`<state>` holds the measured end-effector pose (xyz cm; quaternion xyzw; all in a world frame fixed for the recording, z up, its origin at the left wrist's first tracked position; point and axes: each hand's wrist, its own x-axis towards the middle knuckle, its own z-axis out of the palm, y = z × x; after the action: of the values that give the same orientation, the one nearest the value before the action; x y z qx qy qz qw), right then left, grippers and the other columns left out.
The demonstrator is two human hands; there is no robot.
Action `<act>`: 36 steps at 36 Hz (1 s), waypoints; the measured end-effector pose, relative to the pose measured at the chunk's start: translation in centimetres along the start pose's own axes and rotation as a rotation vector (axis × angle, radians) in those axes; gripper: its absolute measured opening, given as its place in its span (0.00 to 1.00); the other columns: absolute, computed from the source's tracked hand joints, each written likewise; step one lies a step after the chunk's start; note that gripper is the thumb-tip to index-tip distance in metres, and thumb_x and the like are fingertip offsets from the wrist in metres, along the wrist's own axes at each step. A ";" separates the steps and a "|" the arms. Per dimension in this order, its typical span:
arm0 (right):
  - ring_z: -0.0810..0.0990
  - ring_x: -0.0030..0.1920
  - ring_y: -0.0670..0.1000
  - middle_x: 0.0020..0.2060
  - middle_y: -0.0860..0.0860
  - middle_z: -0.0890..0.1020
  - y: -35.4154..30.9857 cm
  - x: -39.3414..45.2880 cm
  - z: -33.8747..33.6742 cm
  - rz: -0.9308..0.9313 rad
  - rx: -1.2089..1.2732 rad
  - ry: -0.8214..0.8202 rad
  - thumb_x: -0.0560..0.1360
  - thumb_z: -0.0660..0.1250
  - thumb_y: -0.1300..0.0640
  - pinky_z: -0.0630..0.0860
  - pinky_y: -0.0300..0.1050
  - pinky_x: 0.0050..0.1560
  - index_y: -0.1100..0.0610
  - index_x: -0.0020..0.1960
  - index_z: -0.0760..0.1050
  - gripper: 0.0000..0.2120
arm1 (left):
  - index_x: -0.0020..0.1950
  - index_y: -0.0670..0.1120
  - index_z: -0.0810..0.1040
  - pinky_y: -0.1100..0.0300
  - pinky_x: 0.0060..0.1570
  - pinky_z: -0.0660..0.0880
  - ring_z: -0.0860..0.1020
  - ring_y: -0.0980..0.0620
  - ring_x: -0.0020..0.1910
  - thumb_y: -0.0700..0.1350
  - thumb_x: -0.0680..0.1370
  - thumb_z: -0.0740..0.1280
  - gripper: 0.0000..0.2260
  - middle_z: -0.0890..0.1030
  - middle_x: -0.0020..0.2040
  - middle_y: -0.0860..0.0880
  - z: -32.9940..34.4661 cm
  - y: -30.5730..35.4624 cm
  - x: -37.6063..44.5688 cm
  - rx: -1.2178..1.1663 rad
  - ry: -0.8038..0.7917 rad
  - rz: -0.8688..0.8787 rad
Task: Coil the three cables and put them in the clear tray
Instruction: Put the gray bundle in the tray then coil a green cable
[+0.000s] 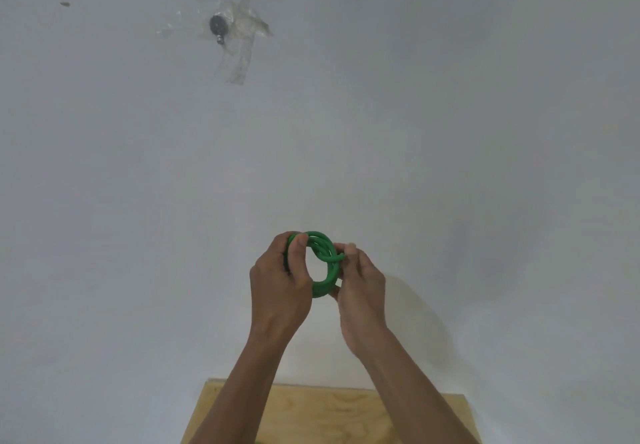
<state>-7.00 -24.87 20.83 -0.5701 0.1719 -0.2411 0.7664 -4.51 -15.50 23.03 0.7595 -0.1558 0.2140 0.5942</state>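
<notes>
A green cable [323, 256] is wound into a small coil of several loops, held up in front of a white wall. My left hand [282, 282] grips the coil's left side, thumb pressed on the top loop. My right hand [360, 286] pinches the right side, where one strand crosses over the loops. The other cables and the clear tray are out of view.
A light plywood tabletop [332, 412] shows at the bottom between my forearms. On the white wall [450, 132], upper left, a small dark round fitting [218, 24] is stuck under strips of clear tape. A tiny dark mark [64, 4] sits far left.
</notes>
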 end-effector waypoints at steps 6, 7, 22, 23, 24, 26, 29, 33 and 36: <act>0.84 0.43 0.52 0.40 0.50 0.86 0.4 -0.7 0.0 -0.140 -0.262 -0.021 0.85 0.56 0.53 0.82 0.56 0.53 0.56 0.45 0.81 0.18 | 0.47 0.49 0.80 0.59 0.33 0.70 0.71 0.57 0.28 0.49 0.84 0.59 0.11 0.77 0.32 0.56 0.1 -0.2 0.1 -0.012 0.018 -0.040; 0.85 0.43 0.51 0.40 0.50 0.87 0.4 -0.8 -0.1 -0.158 -0.259 -0.037 0.85 0.56 0.56 0.82 0.56 0.53 0.56 0.47 0.82 0.17 | 0.47 0.49 0.80 0.60 0.34 0.70 0.71 0.57 0.29 0.49 0.84 0.59 0.11 0.77 0.33 0.56 0.1 -0.2 0.1 -0.004 0.020 -0.043; 0.72 0.39 0.46 0.40 0.42 0.74 -0.2 1.0 -3.1 -0.825 -0.963 -0.218 0.81 0.57 0.39 0.73 0.43 0.36 0.51 0.43 0.73 0.17 | 0.50 0.47 0.81 0.68 0.29 0.67 0.72 0.57 0.28 0.47 0.83 0.61 0.10 0.77 0.30 0.53 -0.8 -1.1 0.7 0.094 0.069 -0.042; 0.70 0.39 0.46 0.39 0.42 0.74 -0.2 0.9 -2.9 -0.878 -0.979 -0.227 0.81 0.56 0.41 0.72 0.44 0.35 0.52 0.43 0.73 0.18 | 0.50 0.46 0.80 0.70 0.30 0.68 0.74 0.58 0.30 0.46 0.83 0.61 0.09 0.77 0.31 0.55 -0.7 -1.2 0.7 0.114 0.079 -0.031; 0.70 0.38 0.46 0.38 0.43 0.74 -0.2 0.7 -2.7 -0.916 -0.968 -0.238 0.81 0.56 0.42 0.72 0.45 0.34 0.53 0.43 0.73 0.17 | 0.51 0.46 0.80 0.72 0.31 0.69 0.75 0.59 0.31 0.45 0.83 0.62 0.08 0.77 0.32 0.57 -0.6 -1.2 0.7 0.131 0.089 -0.015; 0.70 0.37 0.47 0.37 0.45 0.74 -0.8 0.3 -2.4 -0.944 -0.920 -0.285 0.82 0.58 0.45 0.72 0.45 0.34 0.55 0.42 0.73 0.17 | 0.53 0.46 0.81 0.71 0.32 0.71 0.76 0.59 0.34 0.43 0.82 0.63 0.07 0.78 0.34 0.59 -0.5 -1.4 0.8 0.148 0.101 0.018; 0.67 0.35 0.43 0.36 0.44 0.72 -1.6 -0.5 -2.1 -0.920 -0.869 -0.427 0.81 0.60 0.46 0.68 0.37 0.37 0.57 0.42 0.74 0.17 | 0.51 0.45 0.81 0.72 0.31 0.69 0.76 0.57 0.35 0.43 0.83 0.62 0.08 0.80 0.34 0.53 -0.6 -1.9 1.1 0.155 0.074 0.053; 0.71 0.36 0.47 0.36 0.46 0.74 -3.2 -0.2 -2.5 -0.865 -0.783 -0.489 0.81 0.61 0.48 0.68 0.38 0.39 0.58 0.43 0.74 0.15 | 0.48 0.44 0.81 0.73 0.32 0.68 0.76 0.59 0.35 0.44 0.83 0.62 0.09 0.77 0.31 0.56 -0.6 -2.0 1.4 0.211 0.045 0.060; 0.71 0.40 0.49 0.41 0.46 0.73 -4.4 1.3 -3.1 -0.966 -0.900 -0.427 0.81 0.60 0.54 0.68 0.39 0.43 0.58 0.46 0.75 0.09 | 0.47 0.45 0.82 0.71 0.30 0.67 0.73 0.56 0.31 0.43 0.83 0.61 0.11 0.75 0.28 0.53 -1.0 -2.3 1.5 0.219 -0.024 0.045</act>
<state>-8.39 -29.09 24.16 -0.8800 -0.1726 -0.3433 0.2793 -2.18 -13.92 22.08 0.8187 -0.1557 0.2340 0.5008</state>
